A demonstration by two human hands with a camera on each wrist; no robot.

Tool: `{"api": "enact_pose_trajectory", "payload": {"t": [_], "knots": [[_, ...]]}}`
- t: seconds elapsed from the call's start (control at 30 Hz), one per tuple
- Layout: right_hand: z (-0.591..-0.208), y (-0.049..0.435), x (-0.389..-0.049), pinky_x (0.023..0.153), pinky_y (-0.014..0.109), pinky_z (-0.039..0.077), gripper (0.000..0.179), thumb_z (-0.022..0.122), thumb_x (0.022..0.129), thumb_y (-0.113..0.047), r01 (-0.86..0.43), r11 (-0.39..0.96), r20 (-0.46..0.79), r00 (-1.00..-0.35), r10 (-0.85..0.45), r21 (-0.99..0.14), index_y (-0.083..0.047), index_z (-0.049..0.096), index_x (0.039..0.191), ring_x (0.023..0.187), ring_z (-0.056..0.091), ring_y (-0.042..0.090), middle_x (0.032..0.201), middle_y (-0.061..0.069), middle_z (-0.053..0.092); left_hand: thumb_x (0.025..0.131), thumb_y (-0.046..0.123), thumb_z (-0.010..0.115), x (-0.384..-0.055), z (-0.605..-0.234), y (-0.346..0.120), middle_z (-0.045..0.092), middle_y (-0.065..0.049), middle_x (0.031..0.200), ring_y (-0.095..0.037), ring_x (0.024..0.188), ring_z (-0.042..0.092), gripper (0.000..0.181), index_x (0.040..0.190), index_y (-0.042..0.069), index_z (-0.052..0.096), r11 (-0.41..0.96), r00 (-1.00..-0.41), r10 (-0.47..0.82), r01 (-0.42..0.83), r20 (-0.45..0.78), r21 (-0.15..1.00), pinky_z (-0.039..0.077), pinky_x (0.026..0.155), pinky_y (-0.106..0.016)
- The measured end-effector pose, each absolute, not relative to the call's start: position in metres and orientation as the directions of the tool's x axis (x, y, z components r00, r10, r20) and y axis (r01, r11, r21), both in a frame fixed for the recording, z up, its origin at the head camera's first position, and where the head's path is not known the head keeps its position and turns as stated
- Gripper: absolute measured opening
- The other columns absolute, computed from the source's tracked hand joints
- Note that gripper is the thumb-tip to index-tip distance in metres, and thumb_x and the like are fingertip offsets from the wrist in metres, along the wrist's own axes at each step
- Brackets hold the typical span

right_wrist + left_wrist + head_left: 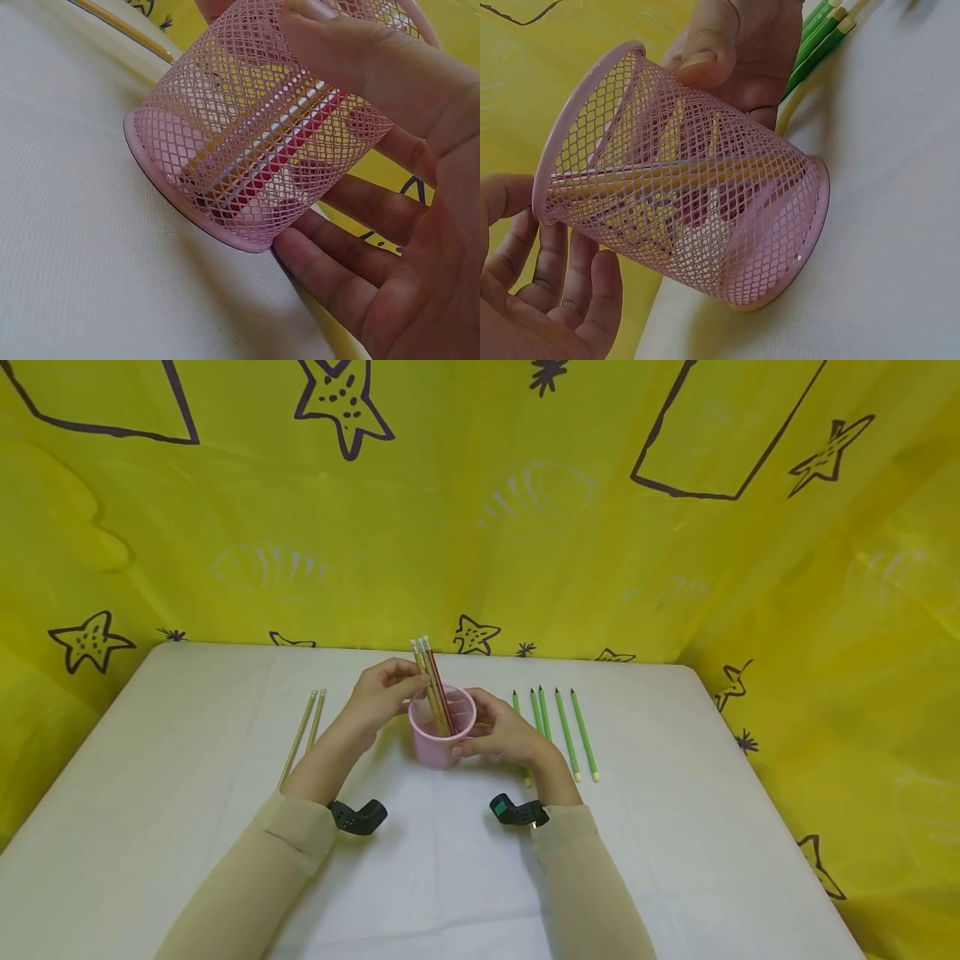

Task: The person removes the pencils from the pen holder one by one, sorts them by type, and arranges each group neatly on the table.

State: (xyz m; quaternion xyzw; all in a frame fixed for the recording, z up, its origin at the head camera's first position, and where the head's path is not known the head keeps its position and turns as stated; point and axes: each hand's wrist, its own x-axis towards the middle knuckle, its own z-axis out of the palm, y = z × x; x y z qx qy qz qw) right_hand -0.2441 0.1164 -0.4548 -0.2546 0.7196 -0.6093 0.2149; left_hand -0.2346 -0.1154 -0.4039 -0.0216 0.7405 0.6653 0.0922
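A pink mesh pencil cup (435,753) is at the middle of the table, in my right hand (506,735), whose thumb and fingers grip its side. Several gold pencils and a red one (442,693) lean inside it, their silvery ends above the rim. My left hand (382,695) is at the rim and pinches the upper part of these pencils between thumb and fingers. In the right wrist view the pencils' lower ends (247,184) show through the mesh, close to the bottom. Whether the cup's base fully touches the table I cannot tell.
Two gold pencils (298,735) lie on the white-covered table (420,877), left of the cup and partly behind the left forearm. Several green pencils (567,735) lie to the right, some partly hidden by the right hand. A yellow patterned curtain (420,527) stands behind the table.
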Motion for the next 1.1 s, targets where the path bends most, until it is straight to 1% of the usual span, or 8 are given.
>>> {"api": "enact_pose_trajectory", "payload": {"t": [0.1,0.2,0.4,0.57,0.67,0.9,1.03,1.1], "knots": [[-0.455,0.116,-0.244,0.107,0.043,0.047,0.078,0.080,0.074,0.009,-0.104,0.127,0.001,-0.780,-0.626,-0.986,-0.006,0.045,0.143,0.130,0.054,0.032,0.139,0.018,0.056,0.097,0.020,0.065,-0.234,-0.404,-0.118,0.066,-0.009,0.110,-0.019,0.100,0.063,0.028,0.118,0.003,0.059,0.116,-0.981,0.106,-0.149,-0.162,0.982,0.057,0.092,-0.038],[-0.455,0.116,-0.243,0.108,0.044,0.046,0.079,0.079,0.074,0.010,-0.102,0.125,0.001,-0.779,-0.627,-0.987,-0.004,0.044,0.143,0.131,0.053,0.034,0.140,0.020,0.055,0.097,0.020,0.065,-0.234,-0.403,-0.121,0.066,-0.009,0.111,-0.019,0.101,0.063,0.027,0.118,0.003,0.058,0.116,-0.980,0.119,-0.146,-0.160,0.982,0.057,0.094,-0.039],[-0.455,0.116,-0.244,0.108,0.041,0.047,0.076,0.081,0.075,0.007,-0.108,0.121,0.008,-0.776,-0.631,-0.987,-0.008,0.047,0.141,0.130,0.054,0.029,0.138,0.015,0.057,0.098,0.019,0.065,-0.234,-0.400,-0.126,0.065,-0.011,0.113,-0.020,0.102,0.063,0.028,0.118,0.001,0.057,0.105,-0.981,0.139,-0.125,-0.139,0.987,0.058,0.092,-0.037],[-0.455,0.116,-0.244,0.106,0.040,0.049,0.075,0.083,0.075,0.005,-0.106,0.111,0.012,-0.774,-0.633,-0.988,-0.009,0.048,0.140,0.127,0.056,0.028,0.136,0.014,0.059,0.098,0.019,0.064,-0.231,-0.393,-0.130,0.062,-0.018,0.119,-0.021,0.104,0.064,0.029,0.119,0.000,0.055,0.095,-0.983,0.144,-0.103,-0.117,0.990,0.058,0.093,-0.038],[-0.455,0.116,-0.243,0.105,0.039,0.050,0.077,0.083,0.074,0.005,-0.101,0.113,0.007,-0.776,-0.631,-0.988,-0.010,0.048,0.141,0.126,0.057,0.028,0.135,0.014,0.060,0.099,0.019,0.064,-0.229,-0.388,-0.132,0.061,-0.020,0.120,-0.021,0.104,0.065,0.030,0.119,-0.001,0.055,0.083,-0.985,0.143,-0.085,-0.097,0.993,0.057,0.094,-0.039],[-0.453,0.116,-0.243,0.104,0.040,0.051,0.077,0.083,0.074,0.004,-0.096,0.126,-0.004,-0.778,-0.628,-0.987,-0.012,0.048,0.141,0.124,0.059,0.029,0.135,0.013,0.060,0.099,0.019,0.064,-0.226,-0.377,-0.140,0.062,-0.011,0.110,-0.017,0.098,0.067,0.029,0.118,-0.001,0.054,0.008,-0.989,0.144,-0.037,-0.038,0.999,0.058,0.091,-0.034],[-0.452,0.116,-0.242,0.103,0.040,0.051,0.077,0.084,0.074,0.003,-0.084,0.137,-0.021,-0.780,-0.625,-0.987,-0.012,0.048,0.141,0.123,0.060,0.029,0.135,0.013,0.060,0.099,0.019,0.064,-0.221,-0.369,-0.144,0.062,-0.009,0.110,-0.017,0.099,0.068,0.027,0.117,0.001,0.055,-0.037,-0.989,0.150,-0.020,-0.014,0.999,0.058,0.091,-0.033],[-0.451,0.116,-0.242,0.103,0.040,0.051,0.077,0.084,0.074,0.004,-0.078,0.141,-0.027,-0.782,-0.623,-0.987,-0.012,0.048,0.141,0.122,0.061,0.029,0.135,0.013,0.060,0.099,0.020,0.064,-0.219,-0.364,-0.145,0.062,-0.010,0.111,-0.018,0.099,0.068,0.026,0.117,0.002,0.055,-0.056,-0.989,0.150,-0.014,-0.006,0.998,0.058,0.091,-0.033]]}}
